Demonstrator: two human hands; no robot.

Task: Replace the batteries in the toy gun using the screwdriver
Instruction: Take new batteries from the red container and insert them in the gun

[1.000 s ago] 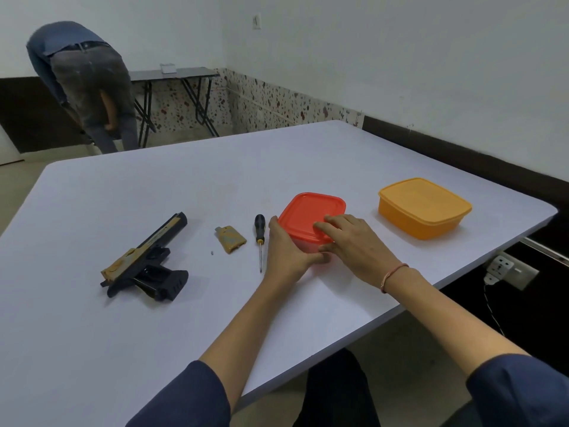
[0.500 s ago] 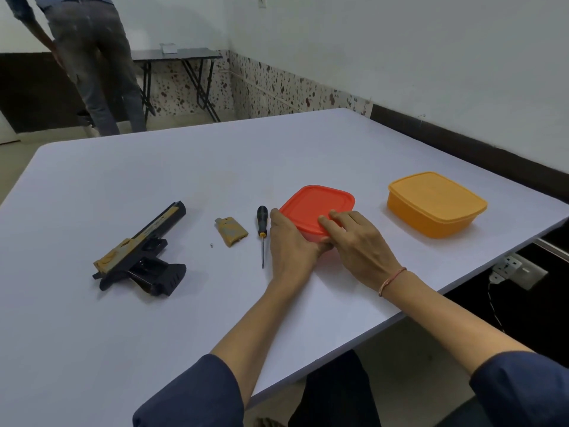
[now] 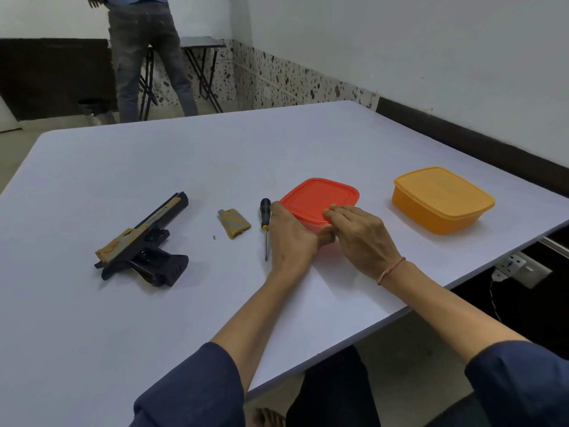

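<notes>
A pale worktop (image 3: 123, 167) in a bare room. Both hands grip the red box (image 3: 320, 197): left hand (image 3: 291, 234) bracing its near-left side, right hand (image 3: 358, 234) curled on the lid edge, likely prying. Screwdriver (image 3: 265, 224), removed battery cover (image 3: 234, 223) and toy gun (image 3: 141, 241) lie left.

The red box (image 3: 320, 200) has its near wall hidden behind both hands; its contents stay unseen.

We see white walls (image 3: 400, 41) with a speckled base strip (image 3: 277, 84), a folding table (image 3: 200, 43) in the far corner, a person (image 3: 144, 50) standing beside it.
</notes>
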